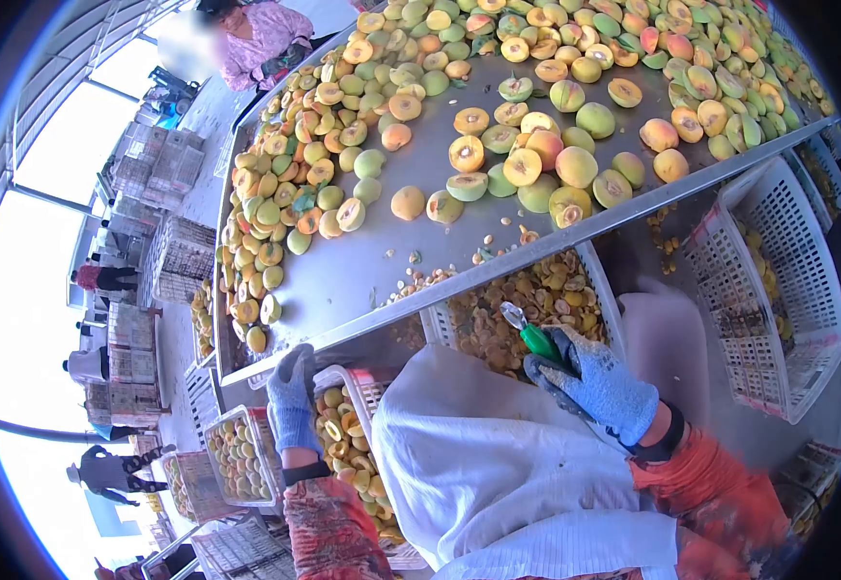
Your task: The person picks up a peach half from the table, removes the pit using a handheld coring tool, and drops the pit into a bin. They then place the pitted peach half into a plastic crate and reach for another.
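My right hand, in a blue and grey glove, is closed round a green-handled tool with a metal tip, over a crate of fruit pieces below the table edge. My left hand, gloved the same way, is at the table's front left corner, above a crate of halved fruit; its fingers are bunched near the metal rim, and whether they grip anything is hidden. On the metal table lie many green and orange fruits, whole and halved, with loose pits near the front edge.
White perforated crates stand at the right, and another crate of fruit at the lower left. A person in a patterned top is across the table. Stacked crates and several people are farther left. A white cloth covers my lap.
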A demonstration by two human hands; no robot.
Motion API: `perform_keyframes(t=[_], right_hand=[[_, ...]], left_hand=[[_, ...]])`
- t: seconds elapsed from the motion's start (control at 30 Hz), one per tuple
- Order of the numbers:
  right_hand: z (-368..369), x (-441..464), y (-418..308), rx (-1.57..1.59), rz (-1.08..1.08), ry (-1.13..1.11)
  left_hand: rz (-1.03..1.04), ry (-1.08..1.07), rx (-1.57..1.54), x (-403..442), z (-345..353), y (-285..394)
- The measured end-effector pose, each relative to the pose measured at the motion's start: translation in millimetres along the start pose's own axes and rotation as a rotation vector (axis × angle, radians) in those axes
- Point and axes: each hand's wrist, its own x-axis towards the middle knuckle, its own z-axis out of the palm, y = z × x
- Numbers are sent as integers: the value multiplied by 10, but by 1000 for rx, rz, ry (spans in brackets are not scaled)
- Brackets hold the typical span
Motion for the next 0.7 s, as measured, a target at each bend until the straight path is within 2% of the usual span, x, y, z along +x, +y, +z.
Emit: perform_keyframes(t=[0.07,0.13,0.2,0.27,0.3,0.33,0.4,0.43,0.5,0.53,0.57,0.6,0.67,0.7], right_hand=[[-101,9,-10,166,96,-154],[-162,-16,24,250,165,-183],[-174,-44,79,320,151,-231],[-265,-37,33,342,236,-228],[-255,-53,76,305,112,-163],[-264,-62,109,265,-13,-102],[-345,-48,128,225,-8,-149],[-355,-52,134,269,-42,-95],[-356,-70,86,320,-94,-76],[-393,-64,33,418,55,-157],[-397,-56,-24,509,207,-239],[-350,-49,-64,505,188,-258],[-238,-59,-132,623,174,-226],[-204,-51,-210,567,223,-280]], left_hand=[[180,-75,34,411,685,379],[361,-94,128,832,1360,626],[406,-87,223,1065,2002,845],[739,-76,639,1384,2431,793],[766,-198,769,1547,2525,712],[581,-389,782,1702,2567,577],[749,-209,831,1753,2536,255],[743,-205,832,1717,2446,171],[547,-275,837,1386,2109,270],[539,-242,839,1205,1924,356],[207,-282,275,996,1749,444],[-110,-308,-297,817,1593,478],[-109,-385,-775,523,1326,421],[-90,-386,-747,374,1242,403]])
